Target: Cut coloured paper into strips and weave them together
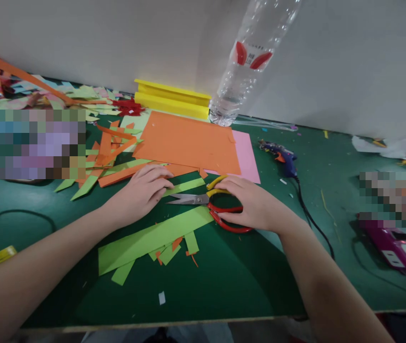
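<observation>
My right hand (256, 202) is closed on a pair of scissors (192, 199), fingers at the yellow and red handles. The blades point left and stand slightly apart. My left hand (145, 188) has its fingers curled together at the left end of a narrow light-green paper strip (188, 186), just above the blades; the fingertips' grip is partly hidden. Below the scissors lies a wide green paper strip (153, 238), with small green and orange offcuts (169, 250) beside it.
An orange sheet (188, 143) overlaps a pink sheet (247, 157) behind my hands. Further back stand a yellow folded piece (172, 100) and a tilted plastic bottle (242, 71). To the right are a glue gun (283, 157) with its cord and a magenta power strip (395, 247). Paper strips (106, 152) pile up left.
</observation>
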`<state>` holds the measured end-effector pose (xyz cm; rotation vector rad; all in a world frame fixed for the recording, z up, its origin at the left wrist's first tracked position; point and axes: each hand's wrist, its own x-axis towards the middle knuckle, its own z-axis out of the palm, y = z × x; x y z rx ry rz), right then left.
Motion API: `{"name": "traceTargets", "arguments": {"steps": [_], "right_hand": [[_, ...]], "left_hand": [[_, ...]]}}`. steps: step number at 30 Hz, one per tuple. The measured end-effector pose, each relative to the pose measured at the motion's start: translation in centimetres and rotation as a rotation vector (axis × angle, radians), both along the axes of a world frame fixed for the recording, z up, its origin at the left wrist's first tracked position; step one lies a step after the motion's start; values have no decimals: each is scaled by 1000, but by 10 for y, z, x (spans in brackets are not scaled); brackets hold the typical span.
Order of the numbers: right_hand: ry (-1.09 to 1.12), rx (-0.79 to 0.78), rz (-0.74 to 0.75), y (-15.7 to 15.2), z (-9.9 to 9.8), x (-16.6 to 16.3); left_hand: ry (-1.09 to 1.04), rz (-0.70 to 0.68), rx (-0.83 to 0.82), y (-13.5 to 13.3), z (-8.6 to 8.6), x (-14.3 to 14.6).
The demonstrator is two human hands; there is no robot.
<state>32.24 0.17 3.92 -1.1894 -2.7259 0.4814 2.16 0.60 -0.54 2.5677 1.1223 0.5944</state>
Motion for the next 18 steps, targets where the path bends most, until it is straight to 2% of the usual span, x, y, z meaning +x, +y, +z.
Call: {"name": "traceTargets", "arguments": {"steps": [12,18], "right_hand": [[30,-52,-24,1,3,7],[27,-41,-14,2,1,7]], "left_hand": [[19,-112,-2,-4,1,7],[117,-103,-26,0,3,1]]}}
